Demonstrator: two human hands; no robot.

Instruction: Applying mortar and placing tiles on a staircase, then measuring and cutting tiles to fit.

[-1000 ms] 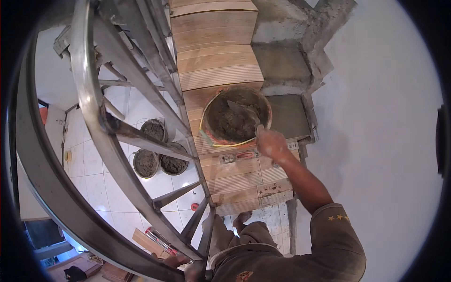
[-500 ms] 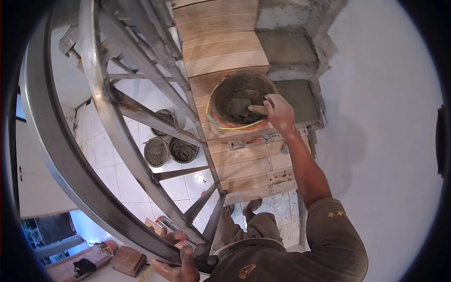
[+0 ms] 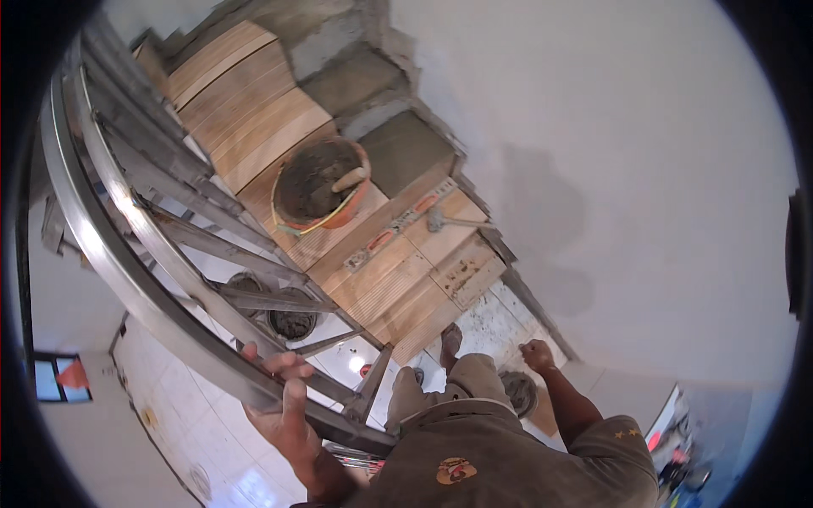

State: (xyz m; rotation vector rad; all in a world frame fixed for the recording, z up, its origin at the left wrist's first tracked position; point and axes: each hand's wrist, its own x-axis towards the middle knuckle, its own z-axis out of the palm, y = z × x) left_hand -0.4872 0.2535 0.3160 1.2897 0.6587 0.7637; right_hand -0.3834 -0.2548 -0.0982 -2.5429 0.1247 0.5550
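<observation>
My left hand [image 3: 288,405] is curled loosely around the curved metal handrail [image 3: 190,347], thumb on the near side and fingertips on the far side. My right hand [image 3: 536,356] hangs low at my right with its fingers curled in and nothing visible in them. Just below it, partly behind my body, is a container of grey mortar [image 3: 518,394]. An orange bucket [image 3: 339,218] with a yellow handle stands on the wood-look steps, mortar inside. The wooden handle of a trowel [image 3: 349,179] leans against its inner wall; the blade is hidden in the mortar.
A spirit level [image 3: 398,227] lies across the step tiles [image 3: 385,284], beside a mallet [image 3: 437,219]. Bare cement steps [image 3: 402,152] run along the white wall [image 3: 610,212]. Mortar buckets [image 3: 292,315] stand on the tiled floor beyond the railing.
My right hand has let go of the trowel handle and come back from the bucket to my right side. The view has turned; my left hand stays at the handrail.
</observation>
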